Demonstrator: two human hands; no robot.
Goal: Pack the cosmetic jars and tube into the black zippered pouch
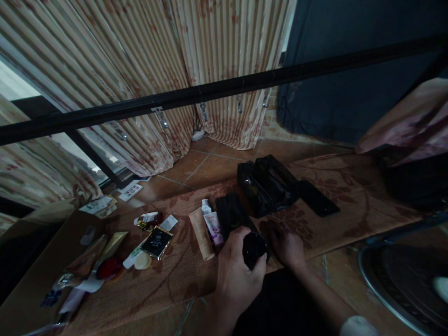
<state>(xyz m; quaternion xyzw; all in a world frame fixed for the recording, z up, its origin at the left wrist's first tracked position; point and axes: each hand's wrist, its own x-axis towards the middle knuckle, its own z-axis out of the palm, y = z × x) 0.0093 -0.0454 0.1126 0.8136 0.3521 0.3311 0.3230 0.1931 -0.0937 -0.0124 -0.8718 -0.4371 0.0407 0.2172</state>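
My left hand [235, 276] is closed around a round black jar [255, 249], held just above a patterned brown mat [168, 280]. My right hand [287, 246] lies palm down on the mat right beside the jar, fingers bent; whether it grips anything is unclear. Just beyond the jar lies a small black pouch [231, 212]. To its left are a white-and-pink tube [214, 227], a beige tube [202, 233] and a small white bottle [206, 205].
A shiny black bag [266, 186] and a flat black case [317, 198] lie farther back on the mat. A black-and-gold box [157, 242], a red round item [109, 267] and several packets sit at left by a cardboard box [31, 270]. A fan grille [402, 284] is at right; a black bar [224, 88] crosses above.
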